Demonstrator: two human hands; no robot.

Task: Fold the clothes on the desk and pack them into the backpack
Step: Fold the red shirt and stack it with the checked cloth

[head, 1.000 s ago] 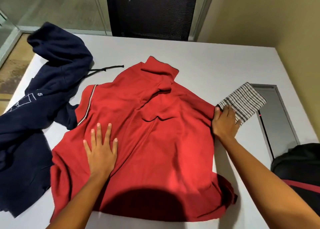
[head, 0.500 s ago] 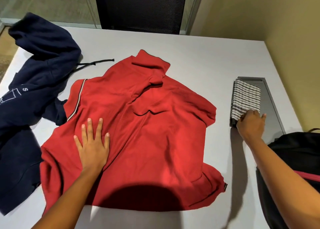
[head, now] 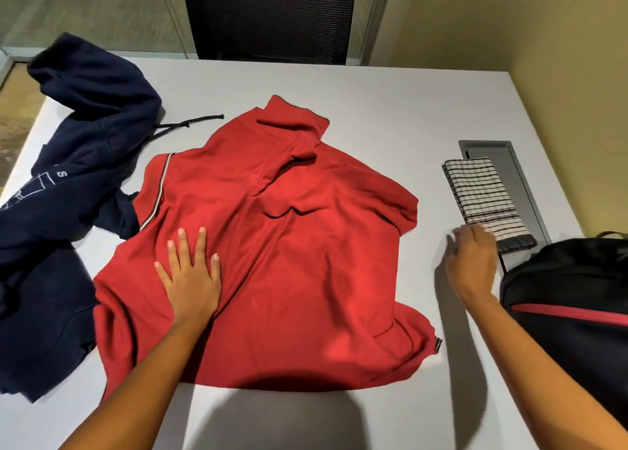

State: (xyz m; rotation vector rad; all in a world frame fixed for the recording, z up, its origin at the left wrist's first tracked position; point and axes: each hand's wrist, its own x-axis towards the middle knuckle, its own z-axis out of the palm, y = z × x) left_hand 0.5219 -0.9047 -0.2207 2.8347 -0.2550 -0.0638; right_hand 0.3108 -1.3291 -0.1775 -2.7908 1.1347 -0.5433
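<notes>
A red polo shirt (head: 292, 262) lies spread out and wrinkled in the middle of the white desk (head: 390, 102). My left hand (head: 192, 272) rests flat on its left part, fingers apart. A folded black-and-white striped cloth (head: 482, 198) lies to the right, partly over a grey cable hatch (head: 509, 164). My right hand (head: 472, 262) hovers blurred just below that cloth, fingers loose, holding nothing. A navy hoodie (head: 68, 177) lies crumpled at the left. The black backpack (head: 571, 296) with a red stripe sits at the right edge.
A black mesh chair back (head: 268, 17) stands behind the desk's far edge. A yellow wall (head: 560, 41) runs along the right side. The hoodie's drawstring (head: 190, 123) trails onto the desk toward the shirt.
My right hand pushed the striped cloth from the shirt's right edge over onto the hatch, then let go and drew back. My left hand stayed flat on the shirt.
</notes>
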